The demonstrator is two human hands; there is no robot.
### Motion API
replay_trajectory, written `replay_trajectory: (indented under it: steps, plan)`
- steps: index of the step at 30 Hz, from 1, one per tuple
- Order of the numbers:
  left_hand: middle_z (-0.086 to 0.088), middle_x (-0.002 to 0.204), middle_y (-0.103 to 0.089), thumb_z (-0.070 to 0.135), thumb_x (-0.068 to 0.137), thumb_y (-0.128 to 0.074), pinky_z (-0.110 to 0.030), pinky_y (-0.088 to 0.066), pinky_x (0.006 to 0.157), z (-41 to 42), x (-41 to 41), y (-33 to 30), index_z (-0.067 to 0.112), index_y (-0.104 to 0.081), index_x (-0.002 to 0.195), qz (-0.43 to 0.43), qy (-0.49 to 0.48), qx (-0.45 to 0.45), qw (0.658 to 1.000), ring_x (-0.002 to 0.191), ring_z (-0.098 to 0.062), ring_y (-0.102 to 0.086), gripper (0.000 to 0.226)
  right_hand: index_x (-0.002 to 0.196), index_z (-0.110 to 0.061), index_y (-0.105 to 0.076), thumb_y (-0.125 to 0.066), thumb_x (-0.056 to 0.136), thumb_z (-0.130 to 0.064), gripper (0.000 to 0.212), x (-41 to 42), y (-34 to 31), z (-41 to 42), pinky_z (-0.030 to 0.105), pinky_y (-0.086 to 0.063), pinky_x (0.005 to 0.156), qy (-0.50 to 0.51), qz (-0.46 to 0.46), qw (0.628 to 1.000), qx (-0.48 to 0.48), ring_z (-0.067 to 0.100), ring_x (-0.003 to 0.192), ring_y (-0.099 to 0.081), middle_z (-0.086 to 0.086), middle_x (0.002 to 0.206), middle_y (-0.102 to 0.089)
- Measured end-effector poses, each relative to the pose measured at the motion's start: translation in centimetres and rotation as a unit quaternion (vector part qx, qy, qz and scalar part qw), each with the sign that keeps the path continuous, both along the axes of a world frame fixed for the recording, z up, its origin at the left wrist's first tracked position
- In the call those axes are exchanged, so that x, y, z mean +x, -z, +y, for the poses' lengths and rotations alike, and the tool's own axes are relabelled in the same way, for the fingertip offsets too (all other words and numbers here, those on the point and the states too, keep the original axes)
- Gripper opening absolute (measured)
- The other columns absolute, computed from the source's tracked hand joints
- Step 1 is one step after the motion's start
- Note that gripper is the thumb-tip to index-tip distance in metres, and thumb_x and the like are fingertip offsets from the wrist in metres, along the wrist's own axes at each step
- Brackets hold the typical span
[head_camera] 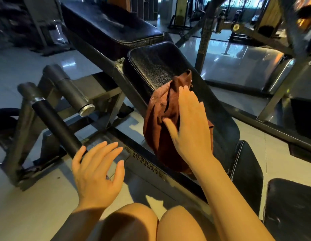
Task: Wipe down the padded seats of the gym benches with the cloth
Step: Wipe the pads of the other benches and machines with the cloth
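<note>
Bare knees (151,223) fill the bottom edge of the view, nearest of all, with both forearms reaching forward above them. Just ahead, the right hand (189,129) lies palm-down on a crumpled rust-brown terry cloth (158,122), fingers (185,92) straight and close together along its upper folds, thumb angled out across the fabric; it presses the cloth rather than gripping it. That cloth is bunched on the left side of a black, pebble-textured padded seat (156,65) that slopes upward away from the person, and part of the fabric hangs over the seat's left edge. Beyond the seat's top sits a second, flatter black padded backrest (107,25) with a worn sheen. To the left, the left hand (97,171) hovers open above the floor, fingers (109,148) spread and lightly curved, holding nothing, close to the end of a black foam roller bar (55,126) on the dark steel bench frame (144,160). Another black cushion (246,173) lies at lower right. Glossy pale floor tiles (238,58) reflect distant gym machines.
</note>
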State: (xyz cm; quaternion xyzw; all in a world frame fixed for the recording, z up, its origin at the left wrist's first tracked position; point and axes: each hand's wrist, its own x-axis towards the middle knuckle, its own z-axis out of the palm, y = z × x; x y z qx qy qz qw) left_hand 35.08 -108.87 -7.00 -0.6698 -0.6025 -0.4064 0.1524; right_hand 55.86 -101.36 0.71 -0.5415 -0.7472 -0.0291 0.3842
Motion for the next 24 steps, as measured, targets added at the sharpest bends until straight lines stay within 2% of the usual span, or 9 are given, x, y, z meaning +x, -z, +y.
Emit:
replay_trajectory:
  steps: [2,4,8,12,15,17,19,21,24]
  plan:
    - [-0.001,0.111,-0.069,0.03,0.086,-0.049,-0.034,-0.015,0.116,0.0,0.0,-0.1,0.012,-0.074,0.104,-0.009,0.004,0.004,1.0,0.118,-0.016,-0.053,0.035,0.154,-0.013,-0.017,-0.061,0.094,-0.029,0.077,-1.3,-1.3,0.7,0.028,0.002,0.117,-0.04,0.01,0.999,0.007,0.021,0.149,-0.012,0.008,0.161,-0.018]
    - [0.001,0.111,-0.069,0.029,0.084,-0.05,-0.034,-0.016,0.115,0.1,0.1,-0.1,0.012,-0.074,0.103,-0.002,0.006,0.015,1.0,0.117,-0.015,-0.053,0.035,0.154,-0.011,-0.018,-0.061,0.095,-0.027,0.075,-2.9,-2.4,1.8,0.03,-0.002,0.118,-0.071,-0.002,0.997,0.009,0.022,0.149,-0.013,0.008,0.161,-0.019]
    - [0.0,0.109,-0.069,0.027,0.082,-0.049,-0.033,-0.018,0.114,0.3,0.1,-0.3,0.012,-0.074,0.1,-0.002,0.009,0.029,1.0,0.114,-0.017,-0.054,0.034,0.154,-0.01,-0.022,-0.061,0.094,-0.034,0.075,-3.6,-3.0,2.9,0.035,-0.012,0.121,-0.104,-0.028,0.994,0.014,0.022,0.15,-0.013,0.008,0.161,-0.02]
    - [-0.001,0.109,-0.07,0.031,0.083,-0.049,-0.033,-0.02,0.113,0.1,-0.1,-0.3,0.015,-0.074,0.102,-0.017,0.008,0.0,1.0,0.113,-0.017,-0.055,0.035,0.154,-0.029,-0.017,-0.059,0.089,-0.052,0.081,-1.2,-3.5,1.6,0.021,-0.013,0.117,-0.181,0.041,0.98,-0.078,0.003,0.148,-0.011,-0.009,0.163,-0.013]
    - [0.001,0.108,-0.069,0.04,0.085,-0.048,-0.025,-0.017,0.11,-0.1,0.3,-1.2,0.021,-0.07,0.108,-0.054,-0.007,-0.035,0.998,0.11,-0.014,-0.052,0.037,0.151,-0.034,-0.024,-0.053,0.097,-0.038,0.061,0.8,-5.0,1.6,0.001,-0.022,0.103,-0.205,0.119,0.965,-0.116,-0.01,0.134,-0.029,-0.016,0.153,-0.032]
    - [0.006,0.108,-0.065,0.042,0.088,-0.046,-0.022,-0.021,0.101,-0.1,1.5,-3.2,0.029,-0.062,0.113,-0.105,-0.003,-0.024,0.994,0.108,-0.013,-0.051,0.033,0.146,-0.028,-0.037,-0.052,0.1,-0.021,0.049,2.0,-5.5,2.5,-0.003,-0.027,0.095,-0.173,0.128,0.971,-0.108,-0.008,0.122,-0.039,-0.012,0.142,-0.044]
    - [0.008,0.109,-0.061,0.04,0.09,-0.047,-0.024,-0.023,0.095,0.9,3.2,-6.4,0.03,-0.057,0.117,-0.133,0.029,0.021,0.99,0.107,-0.014,-0.05,0.031,0.139,-0.022,-0.048,-0.056,0.096,-0.011,0.045,2.6,-5.4,3.1,0.005,-0.035,0.094,-0.104,0.115,0.983,-0.094,-0.001,0.112,-0.045,-0.01,0.13,-0.049]
    - [0.005,0.112,-0.06,0.041,0.091,-0.047,-0.029,-0.025,0.094,2.9,4.8,-10.4,0.026,-0.059,0.122,-0.114,0.047,0.044,0.991,0.107,-0.014,-0.049,0.036,0.129,-0.02,-0.057,-0.065,0.091,-0.016,0.039,3.0,-4.9,3.7,0.02,-0.041,0.09,-0.025,0.098,0.991,-0.088,0.007,0.108,-0.048,-0.009,0.12,-0.052]
    - [0.001,0.124,-0.056,0.052,0.094,-0.049,-0.04,-0.031,0.094,6.7,6.9,-16.2,0.028,-0.051,0.135,-0.047,0.031,-0.058,0.997,0.115,-0.022,-0.046,0.048,0.107,-0.023,-0.068,-0.069,0.088,-0.034,0.022,3.5,-4.5,3.8,0.022,-0.034,0.08,0.038,0.063,0.991,-0.11,0.011,0.101,-0.051,-0.005,0.108,-0.061]
